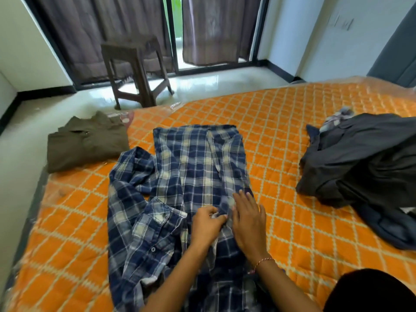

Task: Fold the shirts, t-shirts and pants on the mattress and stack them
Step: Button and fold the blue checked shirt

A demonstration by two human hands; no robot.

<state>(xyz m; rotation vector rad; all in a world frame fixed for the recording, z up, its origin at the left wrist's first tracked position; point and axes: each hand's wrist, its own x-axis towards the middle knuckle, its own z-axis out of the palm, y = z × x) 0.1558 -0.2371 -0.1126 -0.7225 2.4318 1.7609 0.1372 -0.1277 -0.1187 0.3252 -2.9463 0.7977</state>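
Note:
A blue and white plaid shirt (pixel 198 163) lies spread lengthwise on the orange quilted mattress (pixel 281 154), its left sleeve bunched out to the left. My left hand (pixel 206 224) pinches a fold of the plaid cloth near the shirt's middle. Beside it, my right hand (pixel 246 218) lies flat with straight fingers pressing on the shirt. A folded olive-brown shirt (pixel 86 143) sits at the mattress's far left corner. A heap of dark grey and navy clothes (pixel 364 161) is piled at the right.
A dark wooden stool (pixel 135 70) stands on the shiny floor beyond the mattress, in front of grey curtains (pixel 209 30) and a glass door. The mattress's left edge runs close to the olive shirt. Bare orange mattress shows between the plaid shirt and the heap.

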